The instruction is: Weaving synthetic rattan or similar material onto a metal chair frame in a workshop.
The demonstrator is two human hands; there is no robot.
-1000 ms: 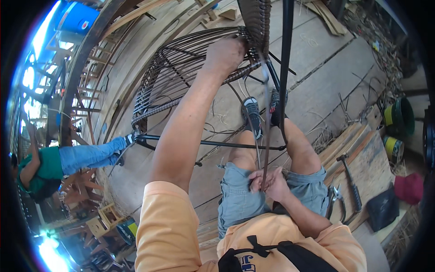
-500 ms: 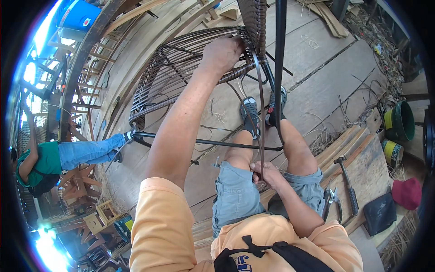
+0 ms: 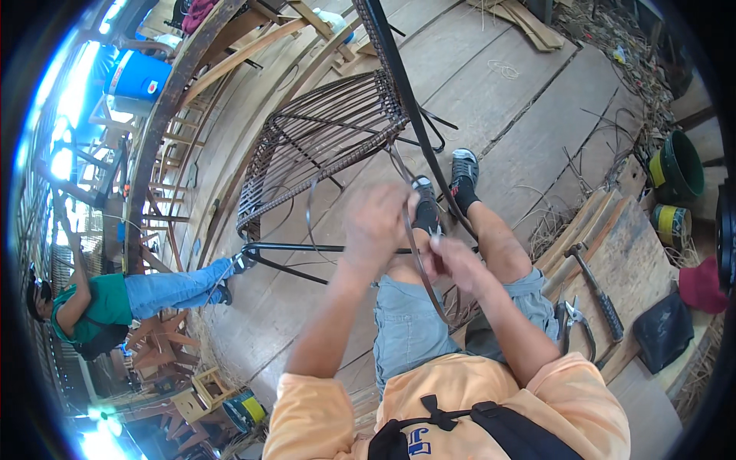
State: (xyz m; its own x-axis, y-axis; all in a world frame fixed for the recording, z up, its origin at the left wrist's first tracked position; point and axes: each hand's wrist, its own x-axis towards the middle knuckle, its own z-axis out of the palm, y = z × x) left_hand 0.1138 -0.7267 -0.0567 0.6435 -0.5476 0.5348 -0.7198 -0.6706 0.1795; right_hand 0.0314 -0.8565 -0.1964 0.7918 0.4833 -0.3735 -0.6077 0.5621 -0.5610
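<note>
A chair with a black metal frame (image 3: pixel 414 100) and a brown woven seat (image 3: pixel 322 146) stands tilted in front of me. My left hand (image 3: pixel 377 222) is smeared by motion, off the weave and above my knee, with a brown weaving strip (image 3: pixel 420 264) running beside its fingers. Close by, my right hand (image 3: pixel 458 262) is closed, its fingers pinched on the strip over my lap. The strip bends in a loop below the hands. Other thin strands hang from the seat edge.
On a wooden board to my right lie a hammer (image 3: pixel 598 295), pliers (image 3: pixel 576 326), a black pouch (image 3: pixel 664 339) and a maroon cloth item (image 3: pixel 701 287). Green buckets (image 3: pixel 678 165) stand beyond. A person in a green shirt (image 3: pixel 92 310) is at the left. Wooden planks (image 3: pixel 529 27) lie ahead.
My left hand has left the seat's weave and come back toward my right hand. The right hand has risen slightly. The strip, straight and upright before, now loops. The chair appears shifted left.
</note>
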